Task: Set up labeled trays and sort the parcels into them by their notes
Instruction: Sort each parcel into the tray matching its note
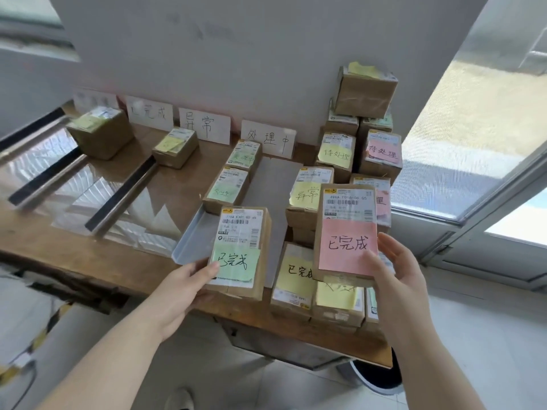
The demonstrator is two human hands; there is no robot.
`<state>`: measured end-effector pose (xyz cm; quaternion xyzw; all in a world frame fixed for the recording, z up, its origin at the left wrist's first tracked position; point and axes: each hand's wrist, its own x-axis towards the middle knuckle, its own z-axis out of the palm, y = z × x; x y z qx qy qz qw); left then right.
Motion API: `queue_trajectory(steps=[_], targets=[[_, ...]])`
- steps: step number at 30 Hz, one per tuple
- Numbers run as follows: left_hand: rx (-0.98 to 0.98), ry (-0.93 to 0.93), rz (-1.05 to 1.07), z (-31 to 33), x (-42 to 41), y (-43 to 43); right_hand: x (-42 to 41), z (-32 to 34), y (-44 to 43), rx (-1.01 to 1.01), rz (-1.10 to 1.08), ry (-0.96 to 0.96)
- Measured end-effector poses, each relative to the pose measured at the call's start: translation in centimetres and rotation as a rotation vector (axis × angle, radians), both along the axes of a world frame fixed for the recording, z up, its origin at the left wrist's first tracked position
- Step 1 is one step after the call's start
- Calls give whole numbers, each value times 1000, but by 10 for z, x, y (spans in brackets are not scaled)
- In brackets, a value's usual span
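On a wooden table (88,255), shiny trays (44,161) at left carry two parcels (100,134) at their far ends, below handwritten cards (204,125) propped against the wall; the far-left card is too blurred to read. The person's left hand (189,279) grips a green-noted parcel (241,250) by its near corner at the near end of a grey tray (192,238). The right hand (396,270) holds a pink-noted parcel (346,232) raised, thumb on the note, above stacked parcels (381,155) at right.

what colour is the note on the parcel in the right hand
The note is pink with black handwriting, clearest in the head view.
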<state>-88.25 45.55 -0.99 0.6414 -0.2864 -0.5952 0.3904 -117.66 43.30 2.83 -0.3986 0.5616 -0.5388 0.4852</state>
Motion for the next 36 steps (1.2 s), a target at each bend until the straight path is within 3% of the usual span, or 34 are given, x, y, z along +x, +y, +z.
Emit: queue_trajectory(steps=[19, 36], targets=[[-176, -59, -75, 37, 198, 0, 237, -5, 28, 22, -63, 43], [-202, 15, -101, 35, 233, -5, 298, -9, 2, 80, 82, 21]])
